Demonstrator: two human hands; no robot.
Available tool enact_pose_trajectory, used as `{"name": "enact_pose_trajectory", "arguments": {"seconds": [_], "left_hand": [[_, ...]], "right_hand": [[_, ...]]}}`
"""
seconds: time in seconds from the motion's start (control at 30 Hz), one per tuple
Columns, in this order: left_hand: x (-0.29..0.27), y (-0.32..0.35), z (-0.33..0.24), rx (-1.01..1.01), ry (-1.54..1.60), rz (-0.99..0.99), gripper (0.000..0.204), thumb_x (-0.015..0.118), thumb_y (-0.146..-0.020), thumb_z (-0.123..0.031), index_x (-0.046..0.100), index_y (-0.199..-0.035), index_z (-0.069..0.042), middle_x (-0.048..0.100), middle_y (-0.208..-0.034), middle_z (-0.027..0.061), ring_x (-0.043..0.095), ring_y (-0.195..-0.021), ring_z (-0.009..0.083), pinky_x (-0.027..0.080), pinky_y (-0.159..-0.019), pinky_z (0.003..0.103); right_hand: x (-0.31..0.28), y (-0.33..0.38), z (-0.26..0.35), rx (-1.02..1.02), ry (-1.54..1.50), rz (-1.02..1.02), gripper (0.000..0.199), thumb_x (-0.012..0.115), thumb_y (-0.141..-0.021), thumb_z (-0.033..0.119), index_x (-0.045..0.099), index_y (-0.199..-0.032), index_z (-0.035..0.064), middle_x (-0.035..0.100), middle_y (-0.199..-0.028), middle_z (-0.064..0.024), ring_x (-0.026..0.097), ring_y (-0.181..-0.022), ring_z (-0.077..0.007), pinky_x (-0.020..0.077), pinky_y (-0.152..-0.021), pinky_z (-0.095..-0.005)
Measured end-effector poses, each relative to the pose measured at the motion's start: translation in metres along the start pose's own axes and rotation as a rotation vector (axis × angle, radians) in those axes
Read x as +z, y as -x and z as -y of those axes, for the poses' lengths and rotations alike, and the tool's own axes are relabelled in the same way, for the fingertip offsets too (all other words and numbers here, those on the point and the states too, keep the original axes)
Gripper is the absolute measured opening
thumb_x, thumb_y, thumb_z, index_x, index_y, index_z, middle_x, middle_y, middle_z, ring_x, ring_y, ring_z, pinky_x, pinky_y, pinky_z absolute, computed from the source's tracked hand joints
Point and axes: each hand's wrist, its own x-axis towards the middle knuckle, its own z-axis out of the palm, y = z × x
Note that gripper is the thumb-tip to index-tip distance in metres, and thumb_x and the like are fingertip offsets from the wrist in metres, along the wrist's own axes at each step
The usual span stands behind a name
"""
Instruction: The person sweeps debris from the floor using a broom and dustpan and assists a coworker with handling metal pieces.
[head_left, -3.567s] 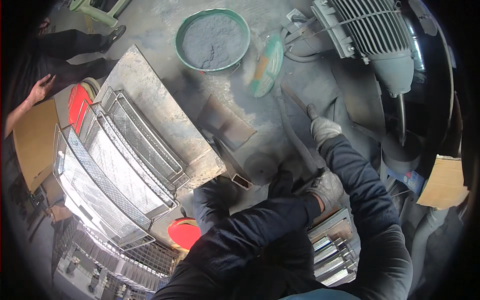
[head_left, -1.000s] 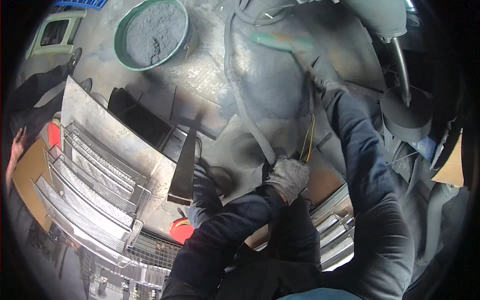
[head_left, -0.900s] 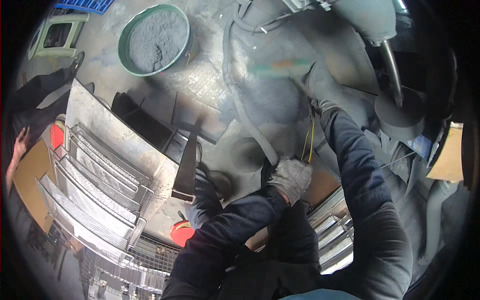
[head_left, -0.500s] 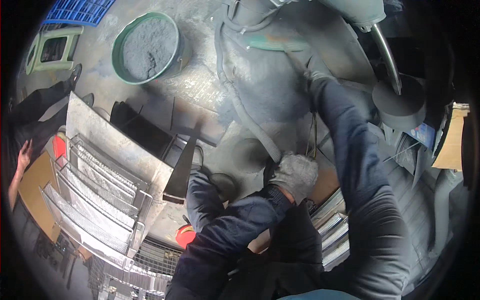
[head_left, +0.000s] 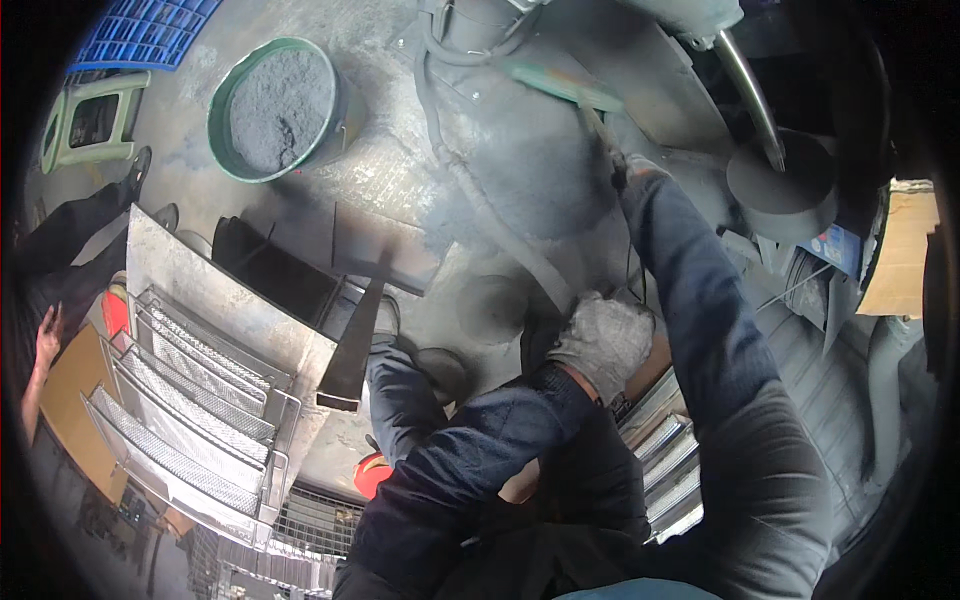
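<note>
Right hand (head_left: 625, 170) reached farther up to the green-handled tool (head_left: 560, 85), left hand (head_left: 600, 340) off the box.

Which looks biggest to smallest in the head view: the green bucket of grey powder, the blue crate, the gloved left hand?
1. Green bucket.
2. Blue crate, partly cut off by the picture's rim, so unsure.
3. Left hand, nearer the camera, so it looks larger than it is.

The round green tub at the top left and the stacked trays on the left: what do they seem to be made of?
The tub looks like green plastic, judging by its smooth, evenly coloured rim; it is filled with a grey powder, possibly sand or ash. The trays look like bare steel: dull silver frames with wire mesh bottoms, dusted grey.
</note>
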Motion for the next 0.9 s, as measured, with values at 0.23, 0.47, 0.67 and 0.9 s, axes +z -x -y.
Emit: {"name": "enact_pose_trajectory", "arguments": {"seconds": [0.23,0.47,0.67,0.9], "left_hand": [[-0.011,0.013,0.014,-0.027,-0.120,-0.142,0.012,0.065,-0.085,-0.021,0.073,-0.081,-0.014,0.073,-0.075,0.0097,0.074,-0.073,0.0280,0.056,-0.067,0.044],[-0.093,0.002,0.028,-0.360,-0.484,0.007,0.013,0.064,-0.090,-0.024,0.070,-0.086,-0.013,0.072,-0.078,0.0068,0.072,-0.064,0.0233,0.057,-0.058,0.041],[-0.182,-0.058,0.085,-0.473,-0.587,-0.030,0.012,0.072,-0.085,-0.027,0.078,-0.092,-0.019,0.077,-0.097,0.0059,0.076,-0.092,0.0233,0.060,-0.068,0.038],[-0.248,-0.163,0.181,-0.735,-0.826,-0.315,0.019,0.065,-0.087,-0.023,0.079,-0.097,-0.015,0.077,-0.101,0.0097,0.075,-0.098,0.0290,0.060,-0.079,0.044]], "right_hand": [[0.037,0.034,-0.027,0.018,-0.477,0.107,0.054,0.062,-0.097,0.052,0.070,-0.120,0.0039,0.073,-0.102,-0.0170,0.068,-0.095,-0.0309,0.0522,-0.088,-0.0414],[-0.031,0.199,0.001,0.101,-0.229,-0.038,0.049,0.062,-0.096,0.049,0.071,-0.108,0.0023,0.073,-0.100,-0.0234,0.070,-0.094,-0.0412,0.0521,-0.078,-0.0499],[0.039,0.310,-0.051,0.299,-0.365,-0.119,0.054,0.055,-0.099,0.049,0.065,-0.123,0.0024,0.069,-0.111,-0.0292,0.066,-0.107,-0.0445,0.0543,-0.085,-0.0501],[0.114,0.288,-0.142,0.340,-0.487,-0.092,0.057,0.057,-0.097,0.053,0.071,-0.112,0.0000,0.070,-0.102,-0.0307,0.065,-0.107,-0.0468,0.0522,-0.083,-0.0521]]}}
